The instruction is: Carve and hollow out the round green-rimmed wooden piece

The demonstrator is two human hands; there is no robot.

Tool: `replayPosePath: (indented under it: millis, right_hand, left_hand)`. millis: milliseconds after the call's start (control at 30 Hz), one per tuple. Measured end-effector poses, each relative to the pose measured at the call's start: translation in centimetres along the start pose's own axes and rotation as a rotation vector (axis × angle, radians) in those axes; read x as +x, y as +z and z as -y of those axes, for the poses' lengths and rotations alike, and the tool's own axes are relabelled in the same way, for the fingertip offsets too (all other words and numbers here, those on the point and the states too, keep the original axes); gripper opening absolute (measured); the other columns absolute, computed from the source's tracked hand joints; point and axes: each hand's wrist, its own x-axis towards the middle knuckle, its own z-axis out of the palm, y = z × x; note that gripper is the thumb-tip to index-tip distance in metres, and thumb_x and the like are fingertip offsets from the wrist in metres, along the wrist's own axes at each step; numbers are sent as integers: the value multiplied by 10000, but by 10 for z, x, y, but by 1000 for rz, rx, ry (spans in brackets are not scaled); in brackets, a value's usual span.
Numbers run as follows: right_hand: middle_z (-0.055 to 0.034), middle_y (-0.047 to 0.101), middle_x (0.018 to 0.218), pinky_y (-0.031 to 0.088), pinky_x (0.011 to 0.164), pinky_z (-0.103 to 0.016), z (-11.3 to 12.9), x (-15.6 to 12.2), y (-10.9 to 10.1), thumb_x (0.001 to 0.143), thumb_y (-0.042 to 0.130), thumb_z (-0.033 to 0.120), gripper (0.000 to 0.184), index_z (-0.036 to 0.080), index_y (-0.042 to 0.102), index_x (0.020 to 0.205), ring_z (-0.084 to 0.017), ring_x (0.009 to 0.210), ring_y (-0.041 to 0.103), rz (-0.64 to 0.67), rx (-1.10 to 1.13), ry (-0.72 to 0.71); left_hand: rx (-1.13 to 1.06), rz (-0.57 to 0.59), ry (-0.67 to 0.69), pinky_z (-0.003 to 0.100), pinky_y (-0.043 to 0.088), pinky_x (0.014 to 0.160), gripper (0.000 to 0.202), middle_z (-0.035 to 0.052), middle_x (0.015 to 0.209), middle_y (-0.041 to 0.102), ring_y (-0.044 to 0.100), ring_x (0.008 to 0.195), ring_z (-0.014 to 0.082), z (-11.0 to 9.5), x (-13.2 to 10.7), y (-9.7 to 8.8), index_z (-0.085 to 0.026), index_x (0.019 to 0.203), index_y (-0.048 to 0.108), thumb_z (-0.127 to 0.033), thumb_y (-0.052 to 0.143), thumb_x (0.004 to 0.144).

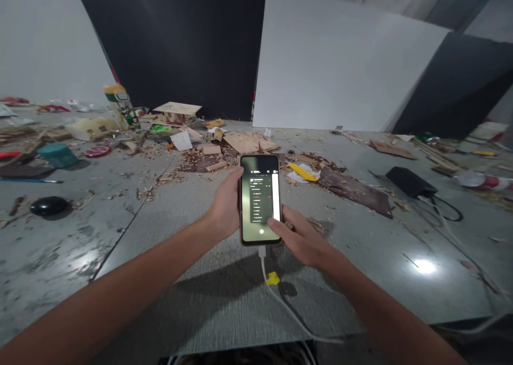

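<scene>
A smartphone is held upright above the table, its lit screen facing me and showing a dark panel with small lines of text. My left hand is closed around its left edge, the thumb near the upper corner. Around the lower right side, my right hand grips it too, with the thumb over the screen's lower right. The fingers behind the phone are hidden. From the phone's bottom end a white cable runs down, with a yellow tag beside it.
Wood shavings and scraps litter the grey table behind the phone. A black mouse-like object and a teal lid lie left. To the right are a brown strip, a black box with a cable, and a plastic bottle.
</scene>
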Motion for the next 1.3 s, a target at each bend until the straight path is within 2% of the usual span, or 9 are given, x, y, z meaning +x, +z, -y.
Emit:
replayPosePath:
  millis: [167,367,533,667,933,1067,1300]
  right_hand:
    - [-74,708,1026,486,731,-330,1,0,1,977,474,395,259,211,633,1068,-228,893,647,-14,-29,0]
    - [-95,708,1059,479,696,-331,2,1,1,975,473,402,274,200,630,1072,-238,890,649,-15,-34,37]
    - [-99,707,1031,482,677,-328,2,0,0,966,484,388,268,195,627,1087,-237,870,643,-7,-44,48]
    - [-96,708,1060,499,710,-347,2,0,-1,934,524,352,256,201,629,1111,-248,895,641,4,-45,22]
    - [-92,700,1084,504,756,-363,-3,0,-1,944,522,354,249,213,616,1126,-251,926,645,13,-52,-28]
    - [-95,696,1140,504,812,-377,-4,1,-1,938,521,301,265,208,587,1177,-251,988,643,16,-28,-82]
    - [-88,701,1023,492,718,-322,-2,1,0,859,563,233,240,178,591,1091,-224,878,640,13,-48,-111]
  left_hand:
    - [-20,15,12,403,548,726,276,65,729,697,681,704,256,1,1,-1,-184,888,661,-444,571,857]
    - [-5,-34,-24,394,538,687,308,67,725,692,651,627,227,-1,-1,2,-178,873,664,-412,470,923]
    - [4,-33,-29,410,541,714,305,77,758,702,669,671,247,-1,-1,1,-180,875,670,-431,501,909]
    - [-18,-65,-16,405,540,709,286,62,712,681,660,660,243,0,-1,2,-178,864,661,-415,505,901]
    - [-9,8,-6,408,548,726,316,71,726,696,682,705,259,1,1,0,-184,902,676,-469,543,866]
    - [-9,12,-3,417,555,721,290,71,748,700,672,676,244,-2,-3,4,-177,874,675,-422,518,886]
    - [6,3,12,405,557,707,259,58,747,682,656,642,217,-5,-6,8,-168,857,656,-383,516,892]
